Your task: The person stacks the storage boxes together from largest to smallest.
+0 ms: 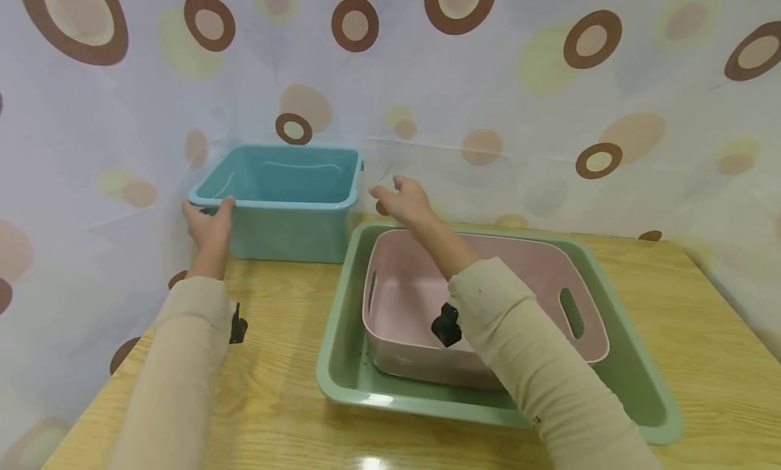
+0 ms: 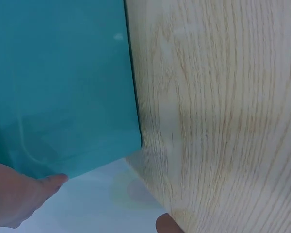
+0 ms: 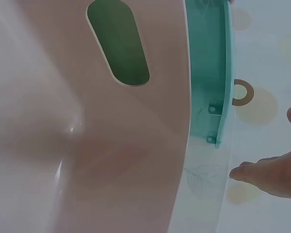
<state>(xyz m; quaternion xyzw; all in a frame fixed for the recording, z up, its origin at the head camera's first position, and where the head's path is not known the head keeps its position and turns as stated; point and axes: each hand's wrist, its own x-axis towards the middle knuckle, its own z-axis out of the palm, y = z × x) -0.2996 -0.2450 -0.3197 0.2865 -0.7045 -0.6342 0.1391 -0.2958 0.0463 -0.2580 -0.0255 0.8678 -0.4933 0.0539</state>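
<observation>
A blue plastic bin point(image 1: 287, 231) stands upright at the back left of the wooden table. My left hand point(image 1: 210, 232) is at its front left corner, with thumb and fingers spread. The thumb overlaps the bin's front rim; in the left wrist view a digit meets the bin's edge. Just right of the bin, my right hand point(image 1: 404, 202) hangs in the air, apart from it, fingers extended and holding nothing. Below the right forearm, a pink basket point(image 1: 421, 300) with slotted handles sits tilted inside a larger green basin point(image 1: 338, 334).
The wooden table point(image 1: 274, 361) carries the bin and the basin. A patterned curtain point(image 1: 390, 70) with circles rises close behind the bin and along its left side. Small black mounts point(image 1: 447, 325) are worn at the wrists.
</observation>
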